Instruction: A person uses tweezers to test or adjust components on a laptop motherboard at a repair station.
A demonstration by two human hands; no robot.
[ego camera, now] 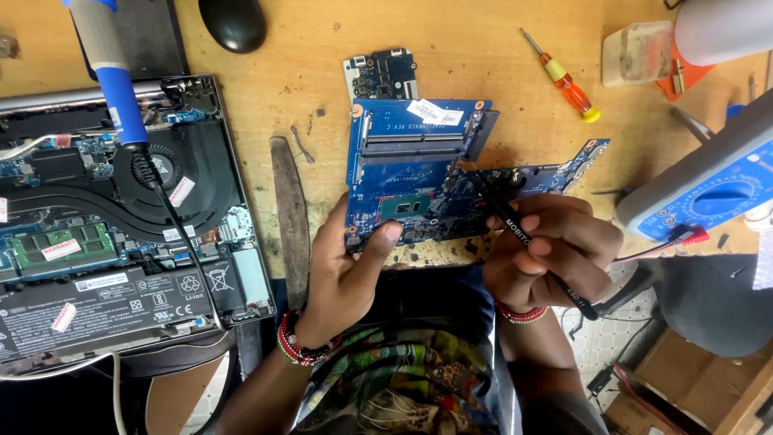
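A blue laptop motherboard (411, 161) lies on the wooden bench in front of me. My left hand (346, 274) grips its near left edge, thumb on top beside the dark processor chip (409, 209). My right hand (551, 254) holds black tweezers (515, 229) like a pen. Their tip rests on the board's right middle, near a small round part.
An opened laptop (113, 217) with fan and battery lies at left, a blue soldering iron (117, 80) over it. A multimeter (708, 193) sits at right, an orange screwdriver (564, 80) behind the board, a flat metal blade (291, 217) left of it, a black mouse (233, 22) at the back.
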